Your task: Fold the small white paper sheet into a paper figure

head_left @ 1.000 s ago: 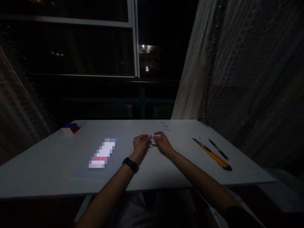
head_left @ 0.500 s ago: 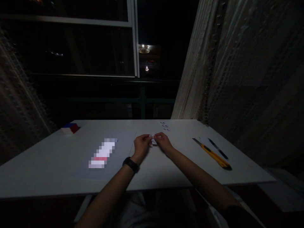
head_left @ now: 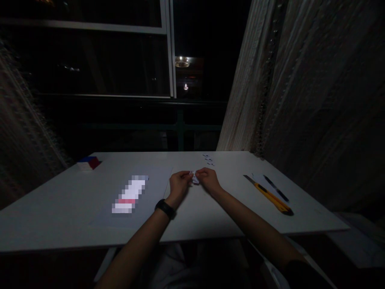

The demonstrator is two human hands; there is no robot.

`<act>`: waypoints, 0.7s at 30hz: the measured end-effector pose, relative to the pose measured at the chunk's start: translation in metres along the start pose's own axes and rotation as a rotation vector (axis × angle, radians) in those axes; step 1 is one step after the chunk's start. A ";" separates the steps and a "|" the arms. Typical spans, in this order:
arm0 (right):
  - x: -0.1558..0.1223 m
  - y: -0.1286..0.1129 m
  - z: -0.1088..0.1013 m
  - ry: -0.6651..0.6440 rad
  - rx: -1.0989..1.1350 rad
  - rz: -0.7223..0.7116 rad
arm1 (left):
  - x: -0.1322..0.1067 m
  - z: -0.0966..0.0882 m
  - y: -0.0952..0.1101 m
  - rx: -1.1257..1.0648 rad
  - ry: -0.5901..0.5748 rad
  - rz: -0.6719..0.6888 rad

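Near the middle of the white table (head_left: 204, 216), my left hand (head_left: 178, 184) and my right hand (head_left: 208, 180) meet around a small piece of folded white paper (head_left: 195, 179). Each hand pinches one side of it between thumb and fingers. The paper's shape is partly hidden by my fingertips, and its folds are too small to make out. A dark band (head_left: 165, 208) sits on my left wrist. Just beyond my hands lie several small white paper pieces with dark marks (head_left: 209, 159), in a slanting row.
Left of my hands, a blurred-out bright phone-like rectangle (head_left: 130, 194) rests on a pale sheet (head_left: 159, 180). A colour cube (head_left: 89, 163) stands at the far left. To the right lie a yellow box cutter (head_left: 270, 197), blade out, and a dark pen (head_left: 276, 188). Curtains (head_left: 240, 80) hang behind.
The paper between my fingers has shifted slightly, showing a little more of its lower part. My hands stay in nearly the same place, and the other things have not moved.
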State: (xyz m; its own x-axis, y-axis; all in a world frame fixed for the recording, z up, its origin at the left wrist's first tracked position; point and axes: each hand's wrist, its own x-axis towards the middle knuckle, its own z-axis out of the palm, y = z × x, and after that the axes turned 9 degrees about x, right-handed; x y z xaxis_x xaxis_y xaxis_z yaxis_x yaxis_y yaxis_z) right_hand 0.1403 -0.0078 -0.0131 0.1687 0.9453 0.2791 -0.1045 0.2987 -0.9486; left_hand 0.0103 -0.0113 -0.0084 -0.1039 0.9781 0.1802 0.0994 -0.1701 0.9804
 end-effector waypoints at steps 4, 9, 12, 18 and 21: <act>-0.002 -0.006 -0.001 -0.006 0.147 0.094 | -0.002 0.000 0.005 -0.095 -0.020 -0.018; -0.002 -0.014 -0.004 -0.060 0.252 0.232 | -0.003 0.000 0.010 -0.166 -0.033 -0.013; -0.003 -0.013 -0.004 -0.051 0.210 0.237 | -0.005 0.000 0.012 -0.175 -0.008 -0.020; -0.004 -0.011 -0.001 -0.019 0.304 0.243 | -0.008 0.001 0.016 -0.218 -0.031 -0.026; -0.004 -0.011 -0.001 -0.003 0.388 0.277 | -0.007 0.001 0.015 -0.277 -0.087 -0.042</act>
State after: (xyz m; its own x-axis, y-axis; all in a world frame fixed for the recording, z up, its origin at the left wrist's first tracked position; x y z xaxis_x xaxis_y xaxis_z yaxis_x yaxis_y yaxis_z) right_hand 0.1413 -0.0152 -0.0042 0.0806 0.9964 0.0248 -0.5037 0.0622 -0.8616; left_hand 0.0132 -0.0209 0.0047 -0.0156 0.9896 0.1433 -0.1783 -0.1437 0.9734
